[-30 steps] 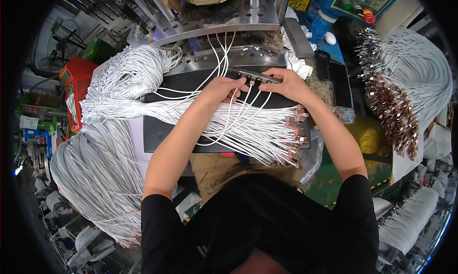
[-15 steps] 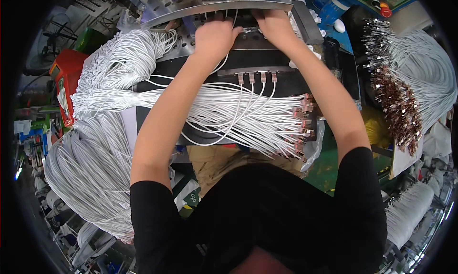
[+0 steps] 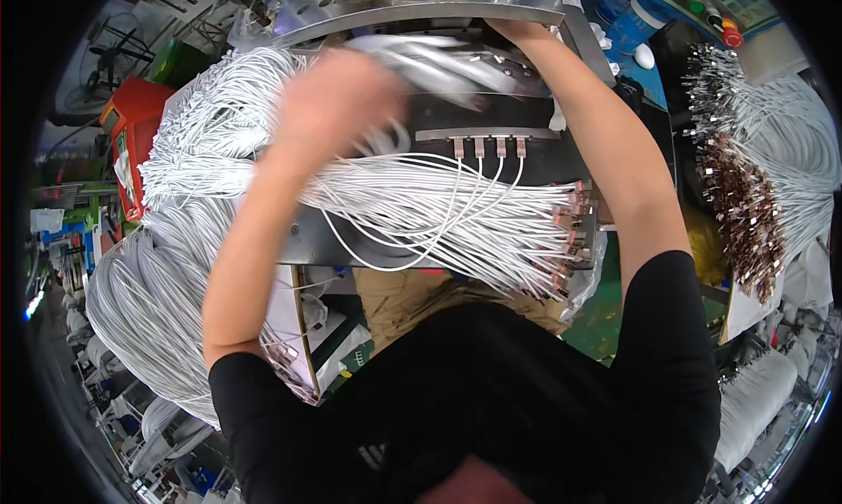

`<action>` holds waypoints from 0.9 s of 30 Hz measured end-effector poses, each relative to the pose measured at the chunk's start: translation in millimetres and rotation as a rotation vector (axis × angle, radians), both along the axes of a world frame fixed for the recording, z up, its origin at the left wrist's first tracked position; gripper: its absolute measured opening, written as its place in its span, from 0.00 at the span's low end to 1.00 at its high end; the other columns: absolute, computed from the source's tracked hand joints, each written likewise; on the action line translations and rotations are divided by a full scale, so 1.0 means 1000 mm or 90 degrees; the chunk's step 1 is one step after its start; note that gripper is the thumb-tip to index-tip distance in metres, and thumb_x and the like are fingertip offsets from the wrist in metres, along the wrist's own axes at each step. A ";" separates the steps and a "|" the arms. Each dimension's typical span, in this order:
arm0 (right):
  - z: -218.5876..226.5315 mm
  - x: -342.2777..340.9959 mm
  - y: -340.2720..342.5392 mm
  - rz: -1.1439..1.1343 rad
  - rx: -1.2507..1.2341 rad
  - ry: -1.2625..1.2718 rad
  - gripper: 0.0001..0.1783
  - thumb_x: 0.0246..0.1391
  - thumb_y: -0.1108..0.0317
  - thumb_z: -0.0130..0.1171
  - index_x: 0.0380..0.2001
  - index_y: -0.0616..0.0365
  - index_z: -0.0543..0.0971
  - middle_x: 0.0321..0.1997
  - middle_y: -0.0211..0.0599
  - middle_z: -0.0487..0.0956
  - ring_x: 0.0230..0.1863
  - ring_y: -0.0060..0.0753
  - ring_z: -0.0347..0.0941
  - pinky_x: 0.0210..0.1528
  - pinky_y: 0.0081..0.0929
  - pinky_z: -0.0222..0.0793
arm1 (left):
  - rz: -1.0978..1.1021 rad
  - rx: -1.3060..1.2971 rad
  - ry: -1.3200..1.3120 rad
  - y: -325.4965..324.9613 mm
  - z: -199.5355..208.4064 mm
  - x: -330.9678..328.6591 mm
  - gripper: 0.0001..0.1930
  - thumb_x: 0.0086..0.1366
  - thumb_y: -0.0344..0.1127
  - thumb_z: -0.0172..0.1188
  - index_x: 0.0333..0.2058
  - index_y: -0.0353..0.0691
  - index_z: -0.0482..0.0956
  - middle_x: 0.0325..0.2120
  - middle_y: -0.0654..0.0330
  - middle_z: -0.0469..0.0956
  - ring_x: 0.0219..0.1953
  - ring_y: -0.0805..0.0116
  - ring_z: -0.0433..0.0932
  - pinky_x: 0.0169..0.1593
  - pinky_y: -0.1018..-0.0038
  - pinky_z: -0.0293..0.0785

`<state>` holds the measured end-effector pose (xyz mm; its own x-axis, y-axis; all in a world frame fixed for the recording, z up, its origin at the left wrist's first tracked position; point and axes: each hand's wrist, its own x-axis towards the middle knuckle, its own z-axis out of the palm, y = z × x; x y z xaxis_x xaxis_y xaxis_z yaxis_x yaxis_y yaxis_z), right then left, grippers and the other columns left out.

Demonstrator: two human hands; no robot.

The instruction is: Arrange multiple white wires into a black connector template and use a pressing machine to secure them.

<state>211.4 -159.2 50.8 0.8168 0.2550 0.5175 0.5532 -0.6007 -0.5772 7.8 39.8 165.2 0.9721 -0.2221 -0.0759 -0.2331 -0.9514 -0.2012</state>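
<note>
Smeared by motion, my left hand (image 3: pixel 338 105) is over the left part of the work surface. A bunch of blurred white cables (image 3: pixel 430 65) trails from it to the right and moves with it, so the hand appears closed on them. My right hand (image 3: pixel 519 30) reaches under the edge of the perforated metal plate (image 3: pixel 421 14); its fingers are hidden. Nearer me, a dark holder bar (image 3: pixel 491 135) carries several copper-coloured connectors on white cables. Below it lies a thick bundle of white cables (image 3: pixel 438 206) with connector ends (image 3: pixel 570 232) at the right.
A heap of coiled white cables (image 3: pixel 228 100) is at the left, with a larger grey-white bundle (image 3: pixel 153 302) hanging below. Far right hangs another cable bundle (image 3: pixel 789 127) with metal ends. A red machine (image 3: pixel 136 144) stands left, a control panel with a red button (image 3: pixel 731 35) upper right.
My left hand has swung left and toward me from under the plate, bringing the bunch of white cables. My right hand stays at the plate's edge. The view has shifted slightly.
</note>
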 end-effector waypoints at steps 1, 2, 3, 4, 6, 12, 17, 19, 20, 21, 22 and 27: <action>-0.020 0.005 -0.003 0.027 -0.008 -0.037 0.17 0.57 0.58 0.63 0.43 0.59 0.80 0.42 0.45 0.81 0.45 0.43 0.76 0.48 0.38 0.72 | -0.007 -0.279 -0.343 0.064 -0.014 0.006 0.08 0.63 0.35 0.59 0.39 0.43 0.82 0.33 0.58 0.81 0.37 0.58 0.82 0.40 0.66 0.78; -0.038 0.011 -0.009 0.051 -0.017 -0.074 0.19 0.58 0.56 0.62 0.46 0.58 0.80 0.47 0.47 0.80 0.50 0.49 0.74 0.52 0.40 0.70 | 0.004 -0.348 -0.523 0.137 -0.016 0.022 0.10 0.67 0.41 0.58 0.41 0.43 0.82 0.35 0.57 0.83 0.38 0.56 0.83 0.40 0.65 0.78; -0.052 0.015 -0.008 0.084 -0.027 -0.107 0.21 0.59 0.55 0.62 0.48 0.58 0.79 0.52 0.50 0.79 0.55 0.55 0.73 0.56 0.41 0.68 | 0.265 -0.251 -0.534 0.166 0.002 0.024 0.14 0.69 0.46 0.57 0.41 0.43 0.82 0.37 0.55 0.84 0.39 0.54 0.83 0.40 0.63 0.78; -0.034 -0.014 -0.007 0.119 -0.025 -0.022 0.22 0.58 0.54 0.63 0.49 0.57 0.79 0.49 0.48 0.80 0.53 0.53 0.74 0.55 0.40 0.68 | 0.275 -0.241 -0.535 0.178 0.000 0.015 0.14 0.69 0.46 0.57 0.41 0.43 0.82 0.37 0.55 0.84 0.39 0.54 0.83 0.40 0.63 0.78; -0.009 -0.064 -0.009 0.159 -0.023 0.056 0.23 0.56 0.52 0.65 0.49 0.56 0.79 0.47 0.46 0.80 0.51 0.51 0.74 0.54 0.40 0.68 | 0.392 -0.080 -0.519 0.189 -0.002 -0.008 0.15 0.70 0.48 0.57 0.41 0.43 0.82 0.36 0.54 0.84 0.37 0.52 0.83 0.41 0.61 0.77; -0.012 -0.118 -0.068 0.073 -0.197 -0.129 0.17 0.55 0.62 0.65 0.47 0.55 0.81 0.39 0.40 0.77 0.45 0.47 0.72 0.49 0.38 0.69 | -0.189 -0.480 -0.180 -0.021 -0.099 -0.069 0.08 0.57 0.33 0.67 0.35 0.44 0.81 0.34 0.62 0.78 0.37 0.60 0.78 0.40 0.68 0.77; 0.005 -0.151 -0.098 0.253 -0.231 0.214 0.13 0.57 0.67 0.63 0.45 0.57 0.81 0.38 0.41 0.76 0.45 0.45 0.72 0.49 0.36 0.69 | -0.200 -0.531 -0.191 -0.066 -0.109 -0.086 0.07 0.58 0.35 0.67 0.32 0.41 0.80 0.31 0.61 0.76 0.35 0.61 0.76 0.41 0.69 0.76; -0.005 -0.155 -0.090 0.256 -0.218 0.138 0.13 0.58 0.68 0.62 0.46 0.58 0.81 0.38 0.42 0.75 0.45 0.44 0.73 0.50 0.35 0.69 | -0.186 -0.523 -0.189 -0.066 -0.112 -0.085 0.07 0.59 0.36 0.66 0.31 0.41 0.79 0.30 0.60 0.76 0.34 0.61 0.76 0.40 0.69 0.76; -0.009 -0.151 -0.086 0.258 -0.217 0.139 0.13 0.58 0.68 0.62 0.46 0.58 0.81 0.38 0.42 0.75 0.45 0.44 0.73 0.50 0.35 0.69 | -0.177 -0.494 -0.186 -0.064 -0.113 -0.081 0.07 0.60 0.36 0.66 0.31 0.41 0.79 0.29 0.60 0.76 0.34 0.61 0.76 0.39 0.68 0.76; -0.015 -0.139 -0.080 0.255 -0.171 0.108 0.13 0.59 0.67 0.61 0.46 0.58 0.81 0.39 0.42 0.76 0.46 0.45 0.73 0.50 0.35 0.68 | -0.168 -0.464 -0.185 -0.061 -0.115 -0.076 0.07 0.60 0.37 0.65 0.30 0.41 0.79 0.28 0.60 0.76 0.33 0.60 0.76 0.39 0.68 0.76; -0.021 -0.125 -0.073 0.253 -0.125 0.078 0.13 0.60 0.66 0.61 0.47 0.58 0.81 0.39 0.43 0.76 0.46 0.45 0.73 0.51 0.36 0.68 | -0.157 -0.435 -0.183 -0.059 -0.117 -0.073 0.08 0.61 0.37 0.65 0.29 0.40 0.79 0.27 0.59 0.75 0.32 0.60 0.76 0.38 0.67 0.76; -0.038 -0.040 -0.029 0.148 -0.031 -0.025 0.17 0.64 0.60 0.57 0.49 0.59 0.80 0.44 0.45 0.78 0.49 0.51 0.73 0.53 0.40 0.67 | -0.030 -0.459 -0.159 -0.051 -0.115 -0.052 0.10 0.64 0.37 0.63 0.26 0.39 0.78 0.23 0.55 0.75 0.29 0.53 0.76 0.35 0.62 0.75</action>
<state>171.2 -188.7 12.4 0.7124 0.4594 0.5305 0.7016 -0.4806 -0.5261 -44.2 -11.3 49.7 0.9298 -0.1749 0.3240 -0.3055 -0.8577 0.4136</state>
